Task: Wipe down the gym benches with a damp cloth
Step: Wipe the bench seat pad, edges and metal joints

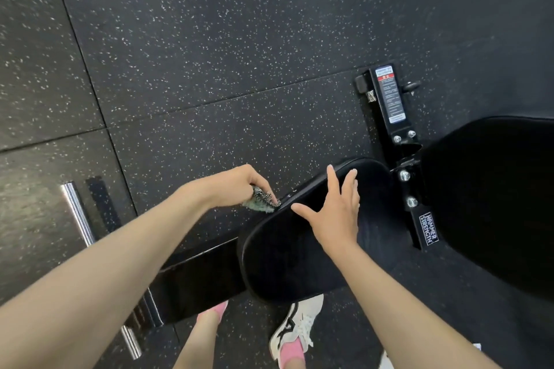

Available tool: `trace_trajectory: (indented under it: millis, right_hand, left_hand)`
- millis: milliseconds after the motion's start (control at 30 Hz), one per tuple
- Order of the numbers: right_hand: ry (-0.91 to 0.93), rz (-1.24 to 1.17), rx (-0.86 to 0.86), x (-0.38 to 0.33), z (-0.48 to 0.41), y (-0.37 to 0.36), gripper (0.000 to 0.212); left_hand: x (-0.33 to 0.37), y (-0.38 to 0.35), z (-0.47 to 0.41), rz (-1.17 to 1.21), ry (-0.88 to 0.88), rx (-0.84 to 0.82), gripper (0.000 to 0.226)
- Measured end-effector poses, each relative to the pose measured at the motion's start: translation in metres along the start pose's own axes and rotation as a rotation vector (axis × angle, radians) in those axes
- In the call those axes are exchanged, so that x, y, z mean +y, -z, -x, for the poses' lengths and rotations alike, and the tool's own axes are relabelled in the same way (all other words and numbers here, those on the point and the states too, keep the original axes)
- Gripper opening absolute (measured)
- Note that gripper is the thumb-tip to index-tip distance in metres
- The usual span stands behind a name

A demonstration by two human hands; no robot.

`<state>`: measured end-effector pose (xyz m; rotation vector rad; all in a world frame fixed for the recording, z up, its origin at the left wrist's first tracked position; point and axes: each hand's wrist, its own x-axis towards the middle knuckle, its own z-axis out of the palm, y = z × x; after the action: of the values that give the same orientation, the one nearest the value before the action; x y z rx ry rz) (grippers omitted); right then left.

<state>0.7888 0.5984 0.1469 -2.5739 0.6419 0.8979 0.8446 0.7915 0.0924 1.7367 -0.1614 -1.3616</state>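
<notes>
A black padded bench seat [287, 255] fills the lower middle of the head view, with the larger black back pad [491, 195] to its right. My left hand [239, 186] grips a small green speckled cloth [262, 202] and holds it against the seat's left edge. My right hand [335, 213] lies flat on top of the seat with fingers spread and straight.
The black steel bench frame [389, 105] with a warning label and bolts runs up from the seat. A chrome bar [78, 213] and a black base beam [195, 281] lie on the speckled rubber floor at left. My feet in white and pink shoes [295, 335] stand below the seat.
</notes>
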Motion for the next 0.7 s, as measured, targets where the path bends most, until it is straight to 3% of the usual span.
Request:
trace_trajectory:
  millis: [133,200,500,600,700]
  right_hand:
    - [0.004,-0.037,0.009,0.0,-0.001,-0.001,0.1]
    - [0.001,-0.042,0.015,0.002,-0.001,-0.001,0.1]
    - [-0.013,-0.088,0.054,0.005,-0.002,-0.005,0.112]
    - [-0.009,-0.126,0.047,0.005,0.002,0.0,0.117]
    - [0.026,-0.189,0.062,0.008,0.006,0.013,0.104]
  left_hand:
    - [0.007,0.004,-0.001,0.236,-0.025,0.202,0.066]
    - [0.022,0.001,-0.014,0.194,-0.026,0.296,0.066]
    - [0.05,-0.04,-0.039,0.202,-0.077,0.328,0.066]
    - [0.044,-0.031,-0.035,0.151,-0.056,0.255,0.066]
    - [0.041,-0.016,-0.03,0.08,-0.029,0.151,0.065]
